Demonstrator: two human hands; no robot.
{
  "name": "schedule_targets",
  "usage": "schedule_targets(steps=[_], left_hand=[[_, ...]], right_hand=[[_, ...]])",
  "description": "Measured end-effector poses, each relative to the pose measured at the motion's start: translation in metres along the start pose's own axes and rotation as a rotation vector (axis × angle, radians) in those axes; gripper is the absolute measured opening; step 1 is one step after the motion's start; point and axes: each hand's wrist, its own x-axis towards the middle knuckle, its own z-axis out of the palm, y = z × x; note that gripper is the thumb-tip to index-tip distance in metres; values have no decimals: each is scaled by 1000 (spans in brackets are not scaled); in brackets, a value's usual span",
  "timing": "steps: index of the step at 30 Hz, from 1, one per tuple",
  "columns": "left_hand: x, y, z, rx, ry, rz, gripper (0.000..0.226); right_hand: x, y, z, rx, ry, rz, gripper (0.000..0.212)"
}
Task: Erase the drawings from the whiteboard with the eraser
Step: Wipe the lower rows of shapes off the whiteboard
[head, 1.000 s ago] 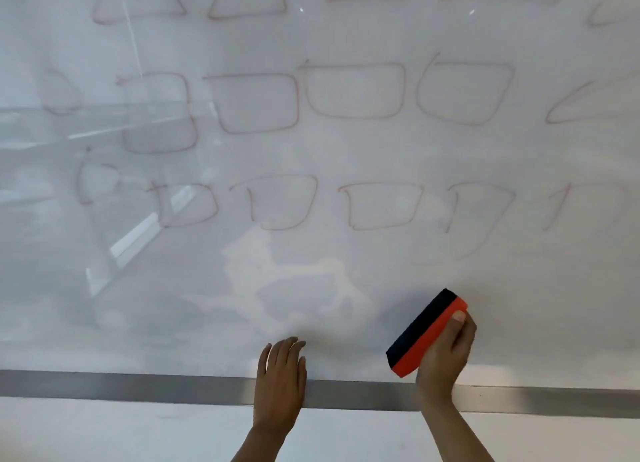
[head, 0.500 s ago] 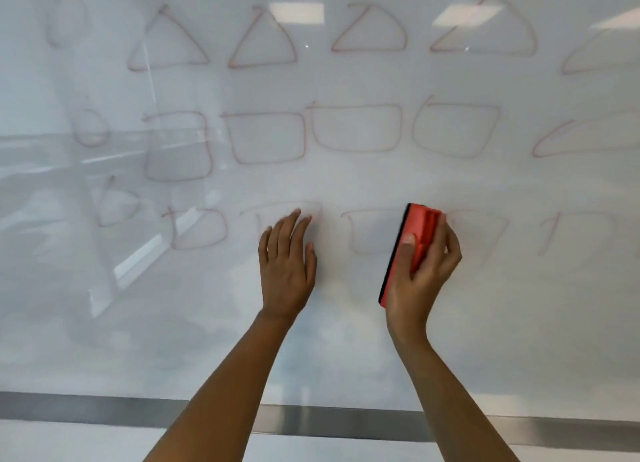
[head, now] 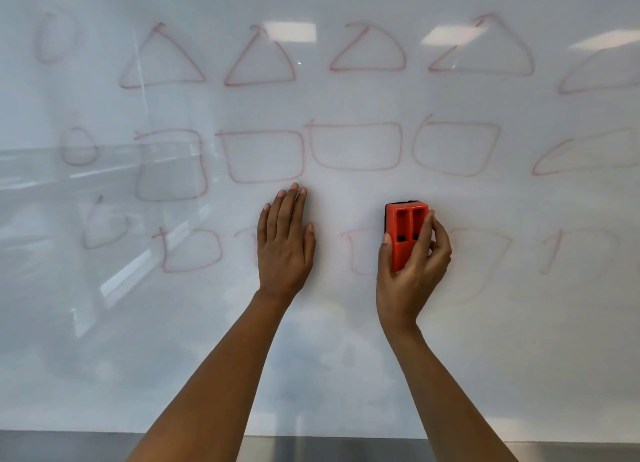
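Just the head view here. The whiteboard (head: pixel 346 357) is filling pretty much the whole shot, with its grey metal edge (head: pixel 69 446) running along the bottom.

The right hand (head: pixel 412 274) is gripping the orange eraser (head: pixel 406 234), thumb curling on its left side and fingers wrapping over the right. It's holding the eraser upright against the board in the lowest row of red drawings. That's putting it between a faint box outline (head: pixel 360 253) on its left and a really washed-out one (head: pixel 485 250) on its right. A dark strip is peeking out at the eraser's top edge.

The left hand (head: pixel 285 243) is lying flat on the board, fingers straight and together, holding nothing. It's sitting left of the eraser hand, not touching it, and it's covering part of a faded shape in the same row.

Above the hands, a row of rounded boxes (head: pixel 265 156) and a row of triangles (head: pixel 161 59) are showing in red marker, plus some small round shapes (head: pixel 79 146) on the far left. Ceiling lights (head: pixel 289 31) are reflecting off the top of the board.
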Motion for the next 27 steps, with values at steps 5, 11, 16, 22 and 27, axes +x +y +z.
schedule_targets(steps=[5, 11, 16, 22, 27], left_hand=[[-4, -6, 12, 53, 41, 35, 49], [-5, -9, 15, 54, 84, 67, 48], [-6, -7, 17, 48, 90, 62, 48], [-6, -10, 18, 49, 101, 71, 48], [-6, -9, 17, 36, 103, 72, 47]], right_hand=[[-13, -1, 13, -115, -9, -211, 57], [-13, 22, 4, -185, -188, -780, 53], [21, 27, 3, -196, 76, -323, 54], [-22, 17, 13, -195, -120, -660, 54], [-11, 45, -4, -178, -181, -842, 50]])
